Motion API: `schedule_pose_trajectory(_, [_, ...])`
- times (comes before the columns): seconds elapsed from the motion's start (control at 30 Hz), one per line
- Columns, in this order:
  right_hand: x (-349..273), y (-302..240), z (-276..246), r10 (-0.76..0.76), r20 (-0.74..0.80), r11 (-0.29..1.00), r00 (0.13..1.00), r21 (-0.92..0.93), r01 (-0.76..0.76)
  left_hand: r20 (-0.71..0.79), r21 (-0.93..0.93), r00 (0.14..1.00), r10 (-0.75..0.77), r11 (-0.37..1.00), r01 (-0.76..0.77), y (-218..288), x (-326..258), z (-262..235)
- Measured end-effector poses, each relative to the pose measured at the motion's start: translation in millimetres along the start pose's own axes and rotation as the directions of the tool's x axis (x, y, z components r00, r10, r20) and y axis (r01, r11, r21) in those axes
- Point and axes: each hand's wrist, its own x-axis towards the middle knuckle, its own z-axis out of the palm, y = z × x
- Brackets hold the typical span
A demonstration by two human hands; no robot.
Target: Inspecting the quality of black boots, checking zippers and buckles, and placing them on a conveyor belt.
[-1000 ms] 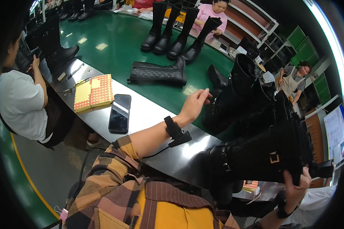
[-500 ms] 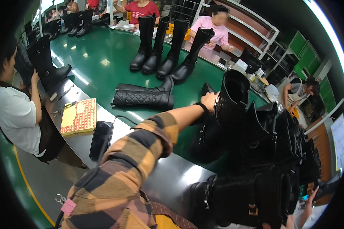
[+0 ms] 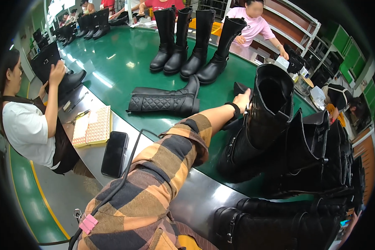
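Observation:
My left hand, in a plaid sleeve with a black wristband, reaches across to a tall black boot standing upright at the right. Its fingers are closed at the side of the boot's shaft, beside the zip; the fingertips are partly hidden. A dark boot toe shows just behind the hand. Left of it, a quilted black boot lies on its side on the green table. My right hand is out of view.
Several black boots stand at the table's far side; more boots crowd the right. A phone and yellow sticker stack lie near the metal edge. A co-worker handles a boot at left; another in pink works opposite.
The whole view has shifted, with things sitting farther right. My left hand stays at the boot. The left co-worker's hand has risen on their boot; the person in pink has stretched an arm out.

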Motion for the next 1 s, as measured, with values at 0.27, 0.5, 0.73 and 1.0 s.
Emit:
schedule_pose_trajectory(0.27, [-16,9,7,0.026,-0.052,0.999,0.998,0.04,-0.024,0.063,-0.946,0.947,-0.315,0.285,0.158,10,-99,-82])
schedule_pose_trajectory(0.5, [-34,25,9,0.061,0.002,0.99,0.998,0.131,-0.06,0.168,-0.985,0.95,-0.264,-0.005,0.173,22,-227,-122])
schedule_pose_trajectory(0.73, [-29,4,9,0.129,-0.093,0.989,0.987,0.083,-0.122,-0.318,0.312,0.903,-0.289,0.868,0.387,26,-263,-130])
schedule_pose_trajectory(1.0, [-24,3,9,0.057,-0.115,0.998,0.992,0.043,-0.052,-0.21,0.15,0.89,-0.404,0.886,0.438,-8,-268,-115])
